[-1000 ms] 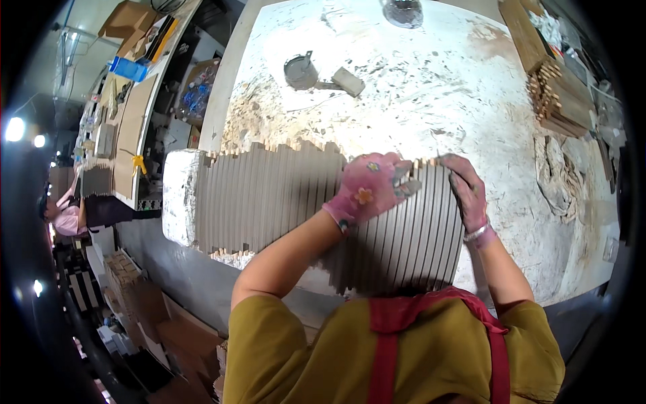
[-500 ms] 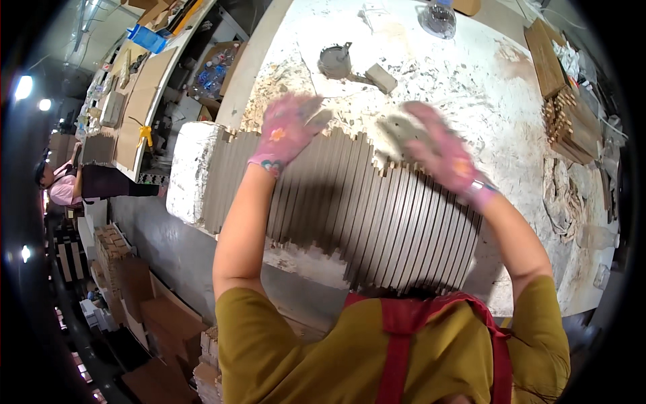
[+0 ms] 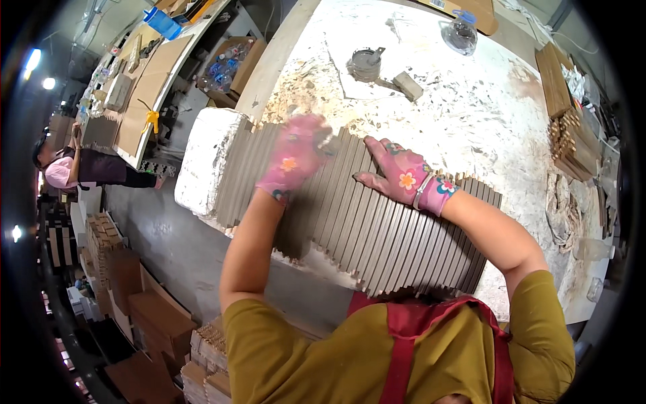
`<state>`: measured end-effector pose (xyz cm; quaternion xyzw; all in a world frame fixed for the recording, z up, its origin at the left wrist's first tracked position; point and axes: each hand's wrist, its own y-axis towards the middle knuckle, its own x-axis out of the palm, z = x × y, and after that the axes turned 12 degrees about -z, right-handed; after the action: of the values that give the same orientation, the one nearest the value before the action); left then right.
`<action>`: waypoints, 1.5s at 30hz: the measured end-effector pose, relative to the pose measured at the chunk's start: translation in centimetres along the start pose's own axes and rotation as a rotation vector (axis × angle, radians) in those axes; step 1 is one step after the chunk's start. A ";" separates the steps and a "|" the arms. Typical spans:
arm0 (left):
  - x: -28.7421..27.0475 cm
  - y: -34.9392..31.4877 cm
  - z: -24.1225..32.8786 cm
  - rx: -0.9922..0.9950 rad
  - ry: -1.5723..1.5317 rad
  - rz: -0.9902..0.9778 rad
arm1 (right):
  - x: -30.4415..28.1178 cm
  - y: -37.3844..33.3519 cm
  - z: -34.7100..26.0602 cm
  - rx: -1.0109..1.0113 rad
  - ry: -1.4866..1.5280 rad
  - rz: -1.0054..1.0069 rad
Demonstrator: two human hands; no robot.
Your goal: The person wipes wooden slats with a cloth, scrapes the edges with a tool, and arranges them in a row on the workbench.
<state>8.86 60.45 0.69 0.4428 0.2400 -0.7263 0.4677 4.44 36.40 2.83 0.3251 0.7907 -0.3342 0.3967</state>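
Note:
Many thin grey-brown strips point(image 3: 397, 236) lie side by side on the white work table point(image 3: 498, 108), forming a wide sheet with uneven ends. My right hand point(image 3: 400, 172), in a pink flowered glove, rests at the strips' far ends, its thumb and fingers stretched out and apart. It holds nothing. Over the left part of the strips is my left hand point(image 3: 296, 151), in a matching glove. Motion smears its fingers, so their grip cannot be made out. A white, stained block point(image 3: 205, 161) stands against the left end of the row.
Beyond the strips are a small grey-smeared pot point(image 3: 364, 65), a small block point(image 3: 408, 86) and a clear plastic jug point(image 3: 460, 35). Wooden strips point(image 3: 572, 145) are stacked at the right. Another person point(image 3: 70, 165) works at a bench on the far left. Cardboard boxes point(image 3: 161, 316) stand lower left.
My right hand has come down from above onto the far ends of the strips, moving left. My left hand stays over the left strips, still blurred. The view has shifted slightly.

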 end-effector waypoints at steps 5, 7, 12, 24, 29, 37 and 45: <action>-5.4 -0.6 -3.6 0.013 0.375 0.175 | -1.2 4.7 -1.1 -0.161 -0.001 0.265; -4.5 -1.1 -5.5 -0.253 0.374 -0.098 | -0.4 6.6 -3.0 -0.107 -0.067 0.161; -4.5 -2.1 -4.9 -0.246 0.413 -0.084 | 1.2 6.2 -3.9 -0.131 -0.163 0.147; -3.7 -1.7 -4.1 -0.045 0.450 -0.154 | 1.7 7.3 -5.6 -0.165 -0.127 0.027; -4.9 -1.1 -6.7 -0.081 0.516 0.163 | 2.2 7.2 -5.4 -0.158 -0.190 0.102; -6.7 -1.1 -8.7 -0.045 0.675 0.145 | 2.1 7.3 -5.2 -0.185 -0.145 0.107; -9.9 -3.3 -5.6 -0.053 0.273 0.405 | 1.1 7.3 -6.1 -0.146 -0.109 0.014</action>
<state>9.91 70.81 6.31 0.5632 0.2265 -0.5448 0.5785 7.09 45.54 2.73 0.2822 0.7880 -0.2902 0.4639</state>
